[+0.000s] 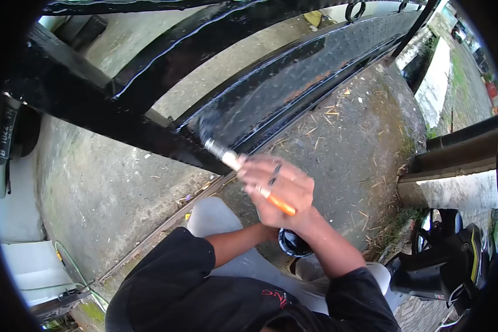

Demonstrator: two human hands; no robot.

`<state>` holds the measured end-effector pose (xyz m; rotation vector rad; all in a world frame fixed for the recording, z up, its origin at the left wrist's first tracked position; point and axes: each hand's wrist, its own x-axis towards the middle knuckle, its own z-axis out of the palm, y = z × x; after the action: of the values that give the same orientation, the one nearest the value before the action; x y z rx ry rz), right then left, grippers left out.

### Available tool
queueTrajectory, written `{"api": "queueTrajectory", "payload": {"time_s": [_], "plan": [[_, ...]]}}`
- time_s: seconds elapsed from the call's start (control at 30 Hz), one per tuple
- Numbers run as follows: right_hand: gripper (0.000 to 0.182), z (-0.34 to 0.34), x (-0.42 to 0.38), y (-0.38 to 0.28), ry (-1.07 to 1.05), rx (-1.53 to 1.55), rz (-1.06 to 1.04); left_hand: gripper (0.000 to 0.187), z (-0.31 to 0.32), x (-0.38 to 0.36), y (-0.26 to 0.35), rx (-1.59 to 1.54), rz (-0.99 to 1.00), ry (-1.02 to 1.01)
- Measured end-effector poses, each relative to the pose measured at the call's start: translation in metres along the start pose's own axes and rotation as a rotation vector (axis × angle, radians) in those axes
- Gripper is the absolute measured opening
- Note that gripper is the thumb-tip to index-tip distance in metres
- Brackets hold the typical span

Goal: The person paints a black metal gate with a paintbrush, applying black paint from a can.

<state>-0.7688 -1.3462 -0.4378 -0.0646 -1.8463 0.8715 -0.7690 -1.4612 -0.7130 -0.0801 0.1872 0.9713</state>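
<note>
My right hand is closed around a paintbrush with a white and orange handle. The blurred dark bristles are at the lower corner of a black metal gate, against its textured panel. Wet-looking black paint shines on the gate's bars. Below my right wrist is a small round can of black paint. My left hand reaches to the can's side, mostly hidden behind my right wrist. Its fingers do not show, so I cannot see its grip.
Rough concrete with bits of straw lies under the gate, crossed by a metal floor track. A motorcycle stands at the lower right. A car's number plate shows at the far left, with a green hose below it.
</note>
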Motion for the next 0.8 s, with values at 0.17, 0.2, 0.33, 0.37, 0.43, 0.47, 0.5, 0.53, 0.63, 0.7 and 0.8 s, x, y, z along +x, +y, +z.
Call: {"api": "queueTrajectory", "payload": {"time_s": [0.17, 0.2, 0.33, 0.37, 0.43, 0.47, 0.5, 0.53, 0.63, 0.7, 0.8], "plan": [[0.013, -0.035, 0.013, -0.004, -0.157, 0.004, -0.067, 0.069, -0.007, 0.003, -0.011, 0.023, -0.016, -0.040], [0.029, -0.041, 0.019, -0.003, -0.154, -0.056, -0.167, 0.069, -0.009, 0.004, -0.014, 0.023, -0.018, -0.054], [0.029, -0.039, 0.024, 0.009, -0.379, -0.220, -0.425, 0.070, -0.004, 0.007, -0.013, 0.273, 0.023, -0.151], [0.030, -0.036, 0.016, 0.012, -0.452, -0.229, -0.444, 0.070, -0.001, 0.003, -0.011, 0.360, 0.042, -0.159], [0.031, -0.032, 0.003, 0.017, -0.604, -0.245, -0.490, 0.067, 0.004, -0.004, -0.007, 0.501, 0.079, -0.133], [0.028, -0.035, 0.003, 0.012, -0.627, -0.248, -0.506, 0.064, 0.004, -0.006, -0.006, 0.552, 0.101, -0.101], [0.029, -0.035, 0.006, 0.013, -0.539, -0.268, -0.542, 0.063, 0.004, -0.010, -0.006, 0.315, 0.039, -0.120], [0.030, -0.034, 0.007, 0.013, -0.453, -0.287, -0.570, 0.062, 0.007, -0.014, -0.005, 0.062, -0.027, -0.125], [0.022, -0.036, 0.025, 0.012, -0.395, -0.393, -0.585, 0.056, 0.018, -0.027, -0.003, -0.238, -0.108, -0.173], [0.024, -0.034, 0.017, 0.029, -0.522, -0.390, -0.589, 0.067, 0.009, -0.035, -0.004, -0.185, -0.111, -0.165], [0.028, -0.038, 0.005, 0.033, -0.520, -0.388, -0.612, 0.067, 0.013, -0.040, 0.002, -0.174, -0.100, -0.252]]}}
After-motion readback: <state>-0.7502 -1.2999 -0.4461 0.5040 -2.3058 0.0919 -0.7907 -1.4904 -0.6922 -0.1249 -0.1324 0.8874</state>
